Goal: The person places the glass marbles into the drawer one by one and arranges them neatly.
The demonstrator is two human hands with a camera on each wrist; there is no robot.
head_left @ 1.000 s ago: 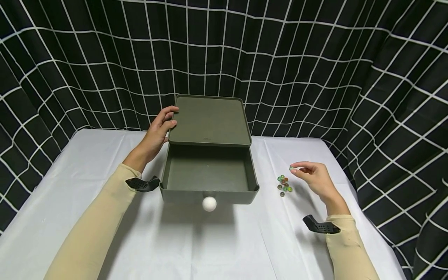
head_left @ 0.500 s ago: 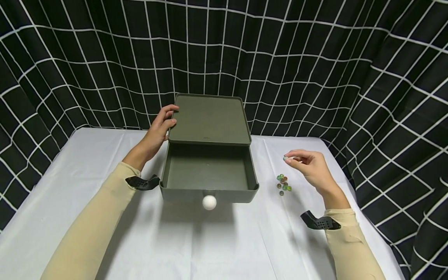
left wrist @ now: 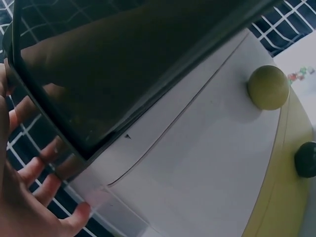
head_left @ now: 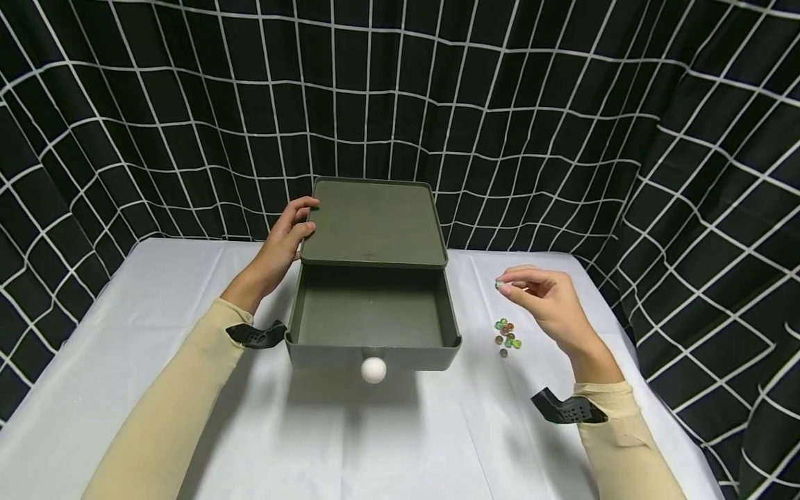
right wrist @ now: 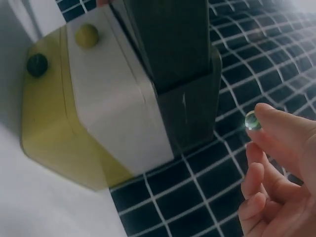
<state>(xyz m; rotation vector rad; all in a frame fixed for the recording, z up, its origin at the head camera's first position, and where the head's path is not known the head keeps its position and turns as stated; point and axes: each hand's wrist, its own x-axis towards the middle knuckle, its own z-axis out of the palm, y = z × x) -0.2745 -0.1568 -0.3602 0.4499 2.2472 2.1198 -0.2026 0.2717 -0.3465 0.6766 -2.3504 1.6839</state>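
Observation:
My right hand (head_left: 553, 305) is raised over the right side of the table, pinching a clear glass marble (right wrist: 252, 120) with green in it between thumb and fingertip. Below it, several green and brown marbles (head_left: 508, 343) lie loosely grouped on the white cloth. In the middle stands a small drawer chest (head_left: 375, 222) with an olive top. Its top drawer (head_left: 331, 357) is pulled out toward me, a round white knob (head_left: 373, 370) on its front. At the chest's left side my left hand (head_left: 271, 257) touches the upper edge, fingers spread along the side.
Under the olive drawer, the right wrist view has a white drawer (right wrist: 113, 103) with a yellow knob (right wrist: 87, 36) and a yellow drawer (right wrist: 47, 123) with a dark green knob (right wrist: 37, 65). A black curtain (head_left: 375, 90) with white grid lines encloses the table's back and sides.
My right hand has moved left and slightly away from me with the marble, toward the drawer chest. The left hand stays at the chest's side.

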